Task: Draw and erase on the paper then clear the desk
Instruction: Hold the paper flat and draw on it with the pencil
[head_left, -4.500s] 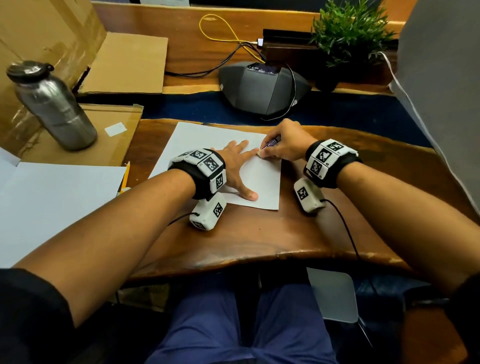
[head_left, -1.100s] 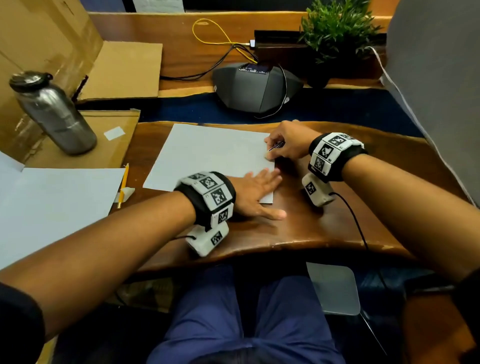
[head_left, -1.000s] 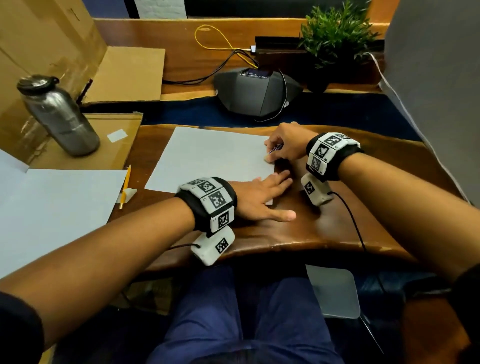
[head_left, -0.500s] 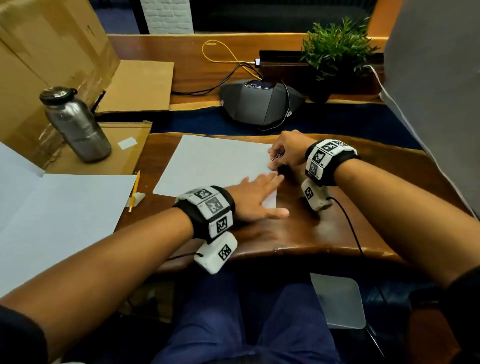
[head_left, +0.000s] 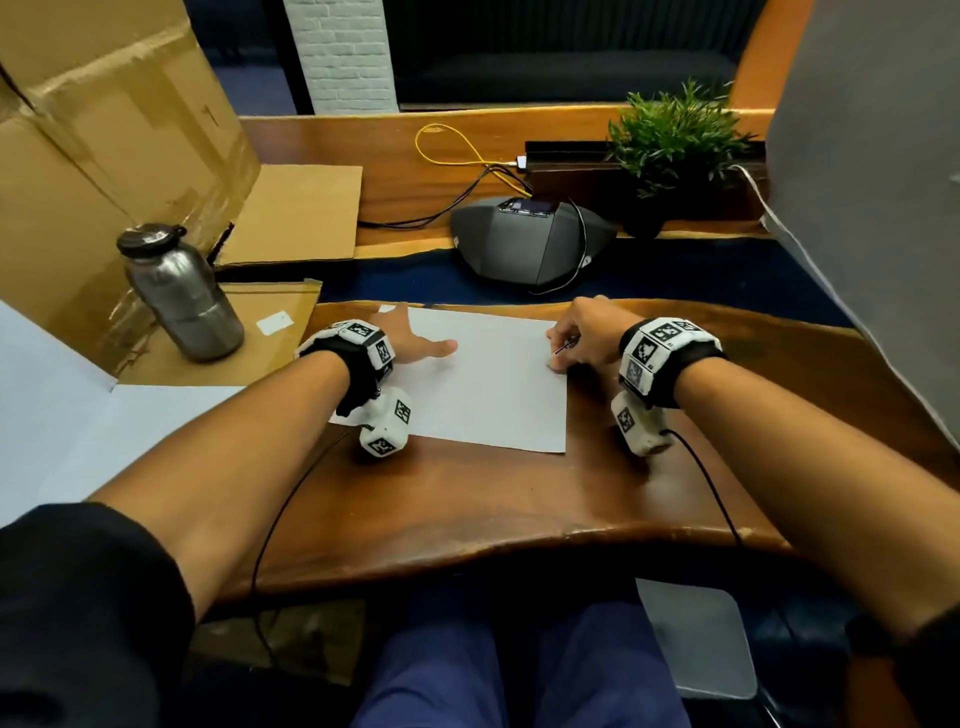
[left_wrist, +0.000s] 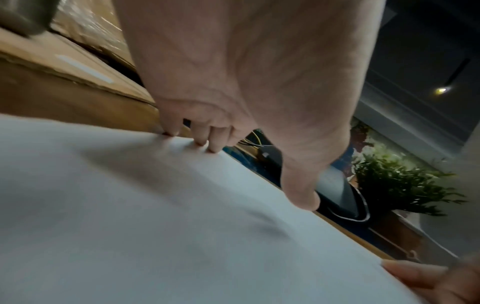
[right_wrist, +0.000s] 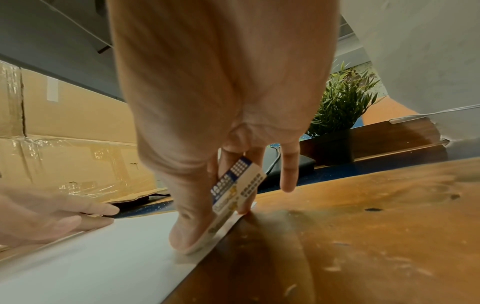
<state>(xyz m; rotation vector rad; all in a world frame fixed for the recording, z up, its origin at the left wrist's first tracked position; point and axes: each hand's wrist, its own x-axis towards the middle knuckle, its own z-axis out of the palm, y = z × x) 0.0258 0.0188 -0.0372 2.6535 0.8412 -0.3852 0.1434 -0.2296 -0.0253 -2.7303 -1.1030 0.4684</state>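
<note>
A white sheet of paper (head_left: 488, 384) lies on the wooden desk (head_left: 467, 509). My left hand (head_left: 423, 343) rests at its far left corner; in the left wrist view its fingertips (left_wrist: 214, 147) press down on the paper's (left_wrist: 155, 236) far edge and the thumb lies straight. My right hand (head_left: 563, 353) is at the right edge of the sheet and pinches a white eraser (right_wrist: 239, 185) in a blue-printed sleeve between thumb and fingers. The eraser's lower end touches the paper (right_wrist: 103, 257) close to that edge. No pencil shows.
A steel bottle (head_left: 179, 296) stands on flat cardboard at the left, in front of a big cardboard box (head_left: 104, 130). More white sheets (head_left: 78, 431) lie at the near left. Behind the paper sit a conference speaker (head_left: 530, 244) with cables and a potted plant (head_left: 670, 140). A grey panel (head_left: 872, 182) rises at the right.
My left hand has moved from the paper's near right corner to its far left corner. The right hand stays at the right edge with the eraser. The pencil at the left is now hidden.
</note>
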